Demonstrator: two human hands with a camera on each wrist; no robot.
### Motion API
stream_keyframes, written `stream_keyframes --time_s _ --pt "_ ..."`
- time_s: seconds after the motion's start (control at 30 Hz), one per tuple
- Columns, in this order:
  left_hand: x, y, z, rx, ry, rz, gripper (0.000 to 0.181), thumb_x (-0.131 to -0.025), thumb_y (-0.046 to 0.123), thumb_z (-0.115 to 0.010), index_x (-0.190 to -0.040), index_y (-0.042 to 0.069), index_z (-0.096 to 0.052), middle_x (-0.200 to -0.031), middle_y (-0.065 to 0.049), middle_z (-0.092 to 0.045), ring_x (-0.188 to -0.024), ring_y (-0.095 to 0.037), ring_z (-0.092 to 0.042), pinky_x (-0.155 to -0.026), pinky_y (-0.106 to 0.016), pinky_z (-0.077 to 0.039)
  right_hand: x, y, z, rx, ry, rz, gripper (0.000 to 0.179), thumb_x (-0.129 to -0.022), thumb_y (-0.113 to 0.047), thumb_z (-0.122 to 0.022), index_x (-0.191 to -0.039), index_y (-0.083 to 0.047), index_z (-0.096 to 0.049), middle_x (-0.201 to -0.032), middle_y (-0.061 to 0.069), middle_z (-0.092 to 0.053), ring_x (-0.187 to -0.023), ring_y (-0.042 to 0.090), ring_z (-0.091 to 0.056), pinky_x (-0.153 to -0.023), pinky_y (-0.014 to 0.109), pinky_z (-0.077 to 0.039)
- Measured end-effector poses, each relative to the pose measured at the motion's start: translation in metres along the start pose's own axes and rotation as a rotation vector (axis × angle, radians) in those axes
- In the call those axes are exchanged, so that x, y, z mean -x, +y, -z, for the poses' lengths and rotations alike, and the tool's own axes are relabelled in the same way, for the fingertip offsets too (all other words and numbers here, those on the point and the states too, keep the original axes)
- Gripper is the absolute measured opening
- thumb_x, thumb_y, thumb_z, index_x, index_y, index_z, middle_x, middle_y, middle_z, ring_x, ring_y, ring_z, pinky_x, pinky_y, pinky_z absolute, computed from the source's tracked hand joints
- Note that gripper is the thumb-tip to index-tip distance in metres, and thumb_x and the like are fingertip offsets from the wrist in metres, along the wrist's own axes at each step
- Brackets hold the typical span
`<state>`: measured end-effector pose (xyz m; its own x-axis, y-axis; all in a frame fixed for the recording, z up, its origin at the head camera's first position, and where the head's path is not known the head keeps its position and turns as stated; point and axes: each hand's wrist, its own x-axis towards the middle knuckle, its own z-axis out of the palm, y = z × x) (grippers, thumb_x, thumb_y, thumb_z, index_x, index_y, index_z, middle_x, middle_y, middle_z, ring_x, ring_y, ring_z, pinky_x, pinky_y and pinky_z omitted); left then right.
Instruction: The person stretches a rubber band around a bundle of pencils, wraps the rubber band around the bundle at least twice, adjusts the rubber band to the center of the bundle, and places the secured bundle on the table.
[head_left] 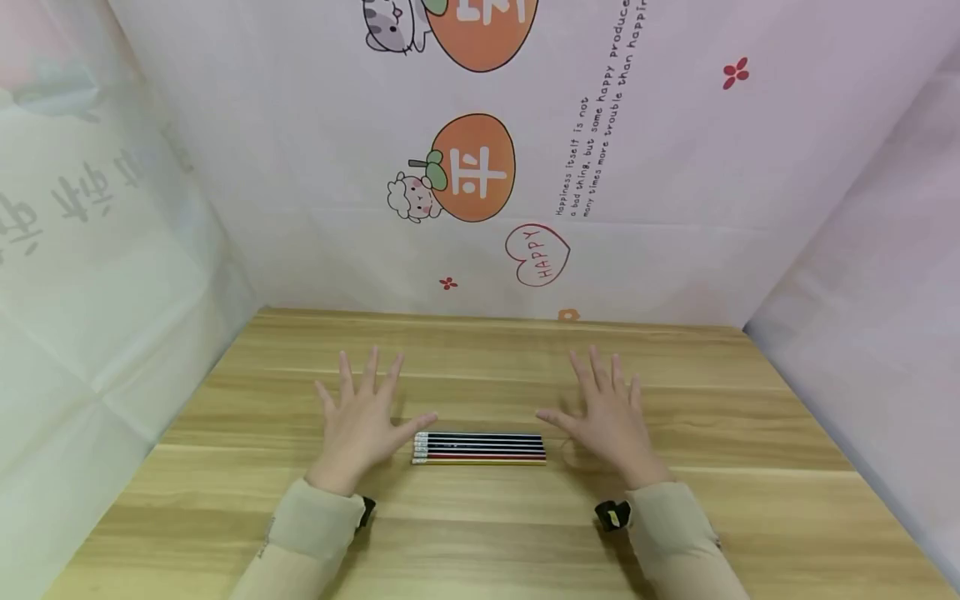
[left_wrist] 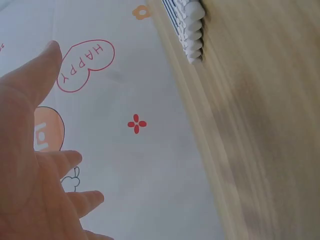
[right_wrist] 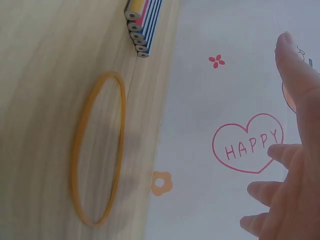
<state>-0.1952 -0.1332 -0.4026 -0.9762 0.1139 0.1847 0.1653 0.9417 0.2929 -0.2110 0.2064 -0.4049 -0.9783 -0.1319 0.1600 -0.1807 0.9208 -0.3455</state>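
Several unsharpened pencils (head_left: 480, 448) lie side by side in a neat row on the wooden table. Their white erasers (left_wrist: 194, 37) point left and their flat cut ends (right_wrist: 138, 37) point right. One pencil is yellow, one red, the others dark with pale stripes. My left hand (head_left: 360, 425) is spread wide near the eraser end, holding nothing. On the other side, my right hand (head_left: 611, 421) has its fingers spread too, its thumb near the cut ends. A yellow-orange rubber band (right_wrist: 76, 155) lies on the table close to those ends, a long loop in the right wrist view.
The wooden table (head_left: 480, 542) meets a white printed cloth (head_left: 337, 250) at its back edge. More white cloth hangs along the left side (head_left: 112, 292) and right side (head_left: 862, 333). Dark straps show at both cuffs.
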Motion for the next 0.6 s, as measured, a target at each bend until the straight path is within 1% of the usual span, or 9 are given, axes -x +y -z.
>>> stream_keyframes --time_s 0.1,0.2,0.33,0.43,0.53,0.6 --pt "0.001 0.001 0.002 0.021 -0.018 -0.012 0.103 -0.081 0.081 -0.053 -0.16 0.027 -0.014 -0.167 -0.013 -0.001 -0.148 -0.05 0.014 -0.109 -0.079 0.015 0.001 0.0 0.002 -0.013 -0.004 0.013 0.106 -0.083 -0.071 -0.062 -0.161 -0.027 -0.006 -0.167 0.01 0.001 -0.151 0.042 0.011 -0.12 0.068 0.011" --pt "0.001 0.0 0.002 0.06 -0.059 -0.025 0.103 -0.081 0.076 -0.059 -0.16 0.025 -0.015 -0.167 -0.013 -0.004 -0.148 -0.052 0.008 -0.109 -0.08 0.011 0.001 -0.002 0.004 -0.032 -0.007 0.037 0.105 -0.083 -0.069 -0.064 -0.161 -0.024 -0.011 -0.167 0.013 -0.005 -0.152 0.044 0.007 -0.121 0.068 0.007" --pt "0.001 0.001 0.002 0.109 -0.121 -0.044 0.102 -0.082 0.071 -0.063 -0.16 0.022 -0.018 -0.166 -0.014 -0.012 -0.149 -0.051 -0.002 -0.112 -0.081 -0.002 0.001 -0.005 0.004 -0.055 -0.018 0.093 0.101 -0.084 -0.064 -0.067 -0.159 -0.014 -0.022 -0.164 0.018 -0.018 -0.15 0.05 -0.008 -0.12 0.071 -0.008" --pt "0.0 0.001 0.001 0.136 -0.153 -0.067 0.099 -0.084 0.068 -0.064 -0.159 0.021 -0.021 -0.165 -0.013 -0.02 -0.149 -0.051 -0.009 -0.113 -0.08 -0.011 0.002 -0.008 0.004 -0.107 -0.062 0.12 0.098 -0.084 -0.061 -0.069 -0.157 -0.013 -0.027 -0.162 0.018 -0.026 -0.147 0.051 -0.016 -0.115 0.074 -0.019" --pt "-0.002 0.001 0.001 0.153 -0.175 -0.097 0.098 -0.084 0.067 -0.064 -0.159 0.019 -0.023 -0.163 -0.014 -0.024 -0.148 -0.05 -0.015 -0.112 -0.08 -0.017 0.003 -0.012 0.003 -0.172 -0.126 0.12 0.097 -0.084 -0.063 -0.068 -0.158 -0.017 -0.025 -0.162 0.015 -0.028 -0.148 0.049 -0.018 -0.114 0.074 -0.021" --pt "-0.003 0.002 0.001 0.164 -0.198 -0.117 0.098 -0.084 0.067 -0.064 -0.159 0.019 -0.024 -0.162 -0.013 -0.027 -0.148 -0.049 -0.019 -0.113 -0.077 -0.021 0.003 -0.012 0.001 -0.208 -0.151 0.126 0.096 -0.084 -0.061 -0.068 -0.158 -0.017 -0.026 -0.161 0.014 -0.03 -0.148 0.046 -0.021 -0.117 0.07 -0.022"
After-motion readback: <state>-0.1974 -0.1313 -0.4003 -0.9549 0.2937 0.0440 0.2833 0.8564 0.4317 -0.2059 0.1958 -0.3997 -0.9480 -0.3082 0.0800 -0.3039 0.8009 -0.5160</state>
